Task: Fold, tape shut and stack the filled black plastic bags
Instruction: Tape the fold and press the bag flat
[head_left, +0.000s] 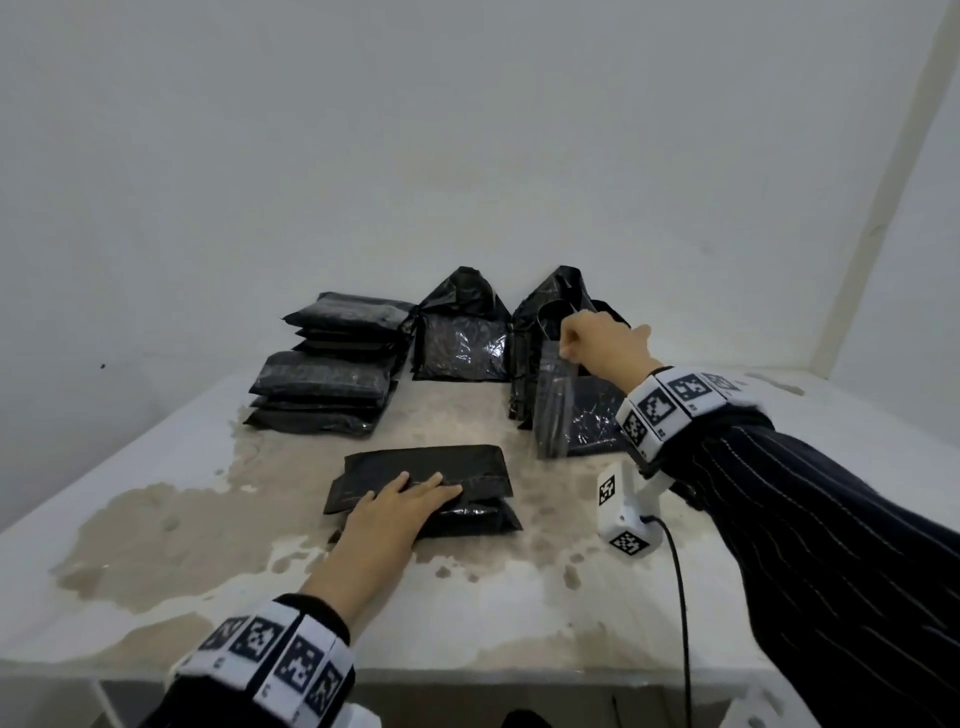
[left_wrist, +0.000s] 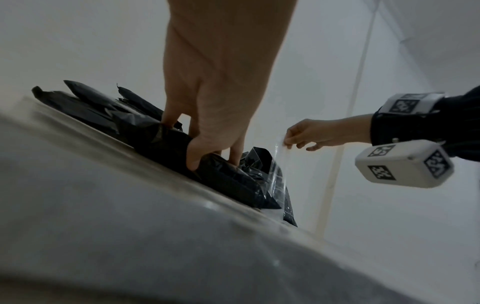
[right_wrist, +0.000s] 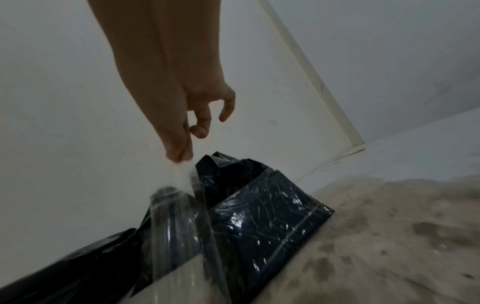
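Your left hand lies flat, fingers straight, on folded black plastic bag at near centre of stained white table; likely pinning fold so it can't spring back. Your right hand pinches clear glossy tape strip at its top, far right, strip hanging in front of upright crinkled black bags; likely fetching tape to seal. Finished flat matte packs stacked far left. Film thin, clingy.
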